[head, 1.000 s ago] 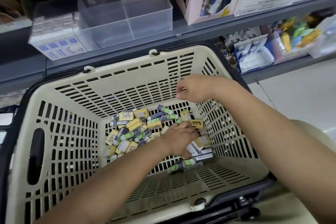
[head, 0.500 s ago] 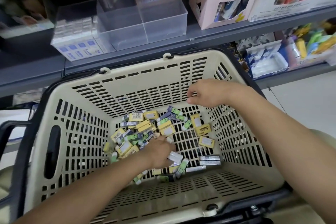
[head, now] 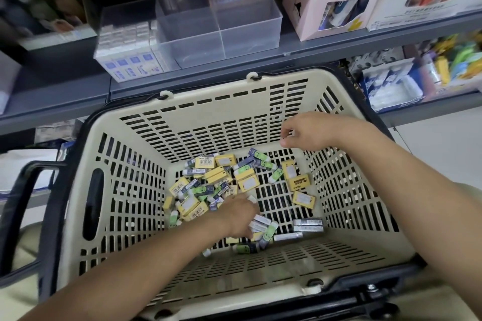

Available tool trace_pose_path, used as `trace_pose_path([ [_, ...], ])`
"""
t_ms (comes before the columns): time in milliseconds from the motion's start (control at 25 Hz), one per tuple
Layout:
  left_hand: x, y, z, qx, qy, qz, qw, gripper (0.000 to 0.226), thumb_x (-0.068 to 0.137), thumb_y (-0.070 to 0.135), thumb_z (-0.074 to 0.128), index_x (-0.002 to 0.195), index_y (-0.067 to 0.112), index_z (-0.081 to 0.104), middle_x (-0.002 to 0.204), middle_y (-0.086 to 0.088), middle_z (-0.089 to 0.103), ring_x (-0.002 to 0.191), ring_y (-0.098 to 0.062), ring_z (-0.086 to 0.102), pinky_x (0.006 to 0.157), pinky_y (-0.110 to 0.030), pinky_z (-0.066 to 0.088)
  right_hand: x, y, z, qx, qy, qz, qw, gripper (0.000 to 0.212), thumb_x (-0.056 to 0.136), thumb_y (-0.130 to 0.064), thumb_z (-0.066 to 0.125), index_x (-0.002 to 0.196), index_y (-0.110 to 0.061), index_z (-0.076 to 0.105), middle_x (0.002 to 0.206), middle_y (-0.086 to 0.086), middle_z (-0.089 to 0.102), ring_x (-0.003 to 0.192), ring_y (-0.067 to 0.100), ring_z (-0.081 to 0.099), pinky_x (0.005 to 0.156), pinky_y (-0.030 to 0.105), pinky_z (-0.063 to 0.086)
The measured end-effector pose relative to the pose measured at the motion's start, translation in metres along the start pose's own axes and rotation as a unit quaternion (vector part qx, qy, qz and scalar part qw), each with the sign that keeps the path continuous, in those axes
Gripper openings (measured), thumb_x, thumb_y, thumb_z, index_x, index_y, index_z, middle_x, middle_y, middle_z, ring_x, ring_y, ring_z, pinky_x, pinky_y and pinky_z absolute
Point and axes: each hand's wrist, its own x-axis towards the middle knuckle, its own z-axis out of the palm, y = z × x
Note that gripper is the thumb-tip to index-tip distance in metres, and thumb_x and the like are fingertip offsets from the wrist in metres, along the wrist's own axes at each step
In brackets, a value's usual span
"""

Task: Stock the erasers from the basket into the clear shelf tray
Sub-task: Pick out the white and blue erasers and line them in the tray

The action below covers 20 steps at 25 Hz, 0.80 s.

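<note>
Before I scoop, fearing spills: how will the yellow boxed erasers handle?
The small yellow rectangular boxed erasers probably feel stiff and light; flat faces suggest sliding, not rolling. Heaped loosely, they likely scatter when pushed across the cream slotted plastic basket.

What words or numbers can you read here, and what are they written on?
"51": handwritten on the pink carton.
Labels on the erasers in the basket: barcodes and print, too blurred to read.
Blue-and-white boxes: too blurred to read.
White display box: print too small to read.
</note>
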Motion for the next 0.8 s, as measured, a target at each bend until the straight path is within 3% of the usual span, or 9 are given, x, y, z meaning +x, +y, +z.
trace_pose_path([
  [80, 0.003, 0.002, -0.001, 0.026, 0.005, 0.001, 1.000, 0.047, 0.083, 0.033, 0.068, 0.120, 0.008, 0.054, 0.128, -0.013, 0.054, 0.135, -0.029, 0.028, 0.103, -0.041, 0.031, 0.000, 0.000, 0.001, -0.001, 0.000, 0.003, 1.000, 0.035, 0.094, -0.041, 0.046, 0.118, -0.018, 0.055, 0.117, 0.002, 0.057, 0.092, 0.014, 0.046, 0.079, 0.026, 0.035],
  [200, 0.004, -0.001, -0.012, -0.006, 0.020, 0.006, 1.000, 0.041, 0.086, 0.033, 0.065, 0.116, 0.007, 0.056, 0.117, -0.014, 0.058, 0.117, -0.031, 0.044, 0.079, -0.034, 0.036, -0.001, 0.000, 0.003, -0.008, -0.001, 0.014, 1.000, 0.035, 0.094, -0.042, 0.046, 0.117, -0.018, 0.055, 0.115, 0.002, 0.058, 0.094, 0.017, 0.050, 0.079, 0.028, 0.038],
  [360, -0.007, -0.005, -0.007, -0.031, 0.017, 0.034, 0.999, 0.043, 0.088, 0.035, 0.061, 0.125, 0.015, 0.052, 0.123, -0.011, 0.055, 0.116, -0.029, 0.046, 0.087, -0.035, 0.042, -0.002, -0.002, 0.006, -0.024, -0.015, 0.030, 0.999, 0.038, 0.095, -0.042, 0.044, 0.120, -0.016, 0.053, 0.117, 0.004, 0.058, 0.102, 0.020, 0.053, 0.078, 0.027, 0.038],
  [440, -0.014, -0.002, -0.008, -0.081, 0.025, 0.040, 0.996, 0.034, 0.090, 0.032, 0.059, 0.118, 0.014, 0.052, 0.115, -0.011, 0.056, 0.103, -0.029, 0.053, 0.073, -0.030, 0.041, -0.002, -0.003, 0.007, -0.027, -0.013, 0.031, 0.999, 0.038, 0.094, -0.042, 0.045, 0.121, -0.016, 0.053, 0.119, 0.004, 0.056, 0.105, 0.021, 0.053, 0.079, 0.027, 0.038],
  [520, -0.022, -0.001, -0.023, -0.188, 0.042, 0.033, 0.981, 0.027, 0.091, 0.029, 0.058, 0.112, 0.012, 0.052, 0.106, -0.008, 0.057, 0.083, -0.018, 0.055, 0.061, -0.025, 0.037, -0.003, -0.006, 0.009, -0.022, -0.012, 0.026, 0.999, 0.038, 0.094, -0.041, 0.047, 0.123, -0.017, 0.052, 0.121, 0.001, 0.056, 0.107, 0.020, 0.052, 0.082, 0.028, 0.039],
  [640, -0.042, -0.007, -0.053, -0.388, 0.070, 0.035, 0.918, 0.013, 0.090, 0.024, 0.061, 0.097, 0.019, 0.052, 0.082, 0.004, 0.054, 0.064, -0.005, 0.049, 0.054, -0.019, 0.040, -0.005, -0.015, 0.013, 0.042, -0.062, -0.024, 0.997, 0.034, 0.089, -0.038, 0.057, 0.118, -0.020, 0.055, 0.108, -0.005, 0.061, 0.094, 0.013, 0.057, 0.080, 0.025, 0.043],
  [720, -0.060, -0.016, -0.068, -0.507, 0.110, 0.047, 0.854, 0.013, 0.089, 0.016, 0.062, 0.090, 0.022, 0.051, 0.076, 0.008, 0.055, 0.062, -0.002, 0.053, 0.056, -0.015, 0.044, -0.007, -0.026, 0.016, 0.134, -0.116, -0.067, 0.982, 0.026, 0.084, -0.032, 0.065, 0.107, -0.022, 0.059, 0.098, -0.002, 0.068, 0.086, 0.014, 0.063, 0.080, 0.031, 0.051],
  [800, -0.077, -0.024, -0.078, -0.598, 0.154, 0.048, 0.786, 0.013, 0.088, 0.012, 0.063, 0.093, 0.021, 0.054, 0.078, 0.008, 0.061, 0.065, -0.001, 0.059, 0.060, -0.017, 0.048, -0.007, -0.040, 0.019, 0.206, -0.114, -0.093, 0.968, 0.021, 0.084, -0.027, 0.066, 0.102, -0.017, 0.062, 0.092, 0.003, 0.070, 0.080, 0.015, 0.064, 0.078, 0.034, 0.051],
])
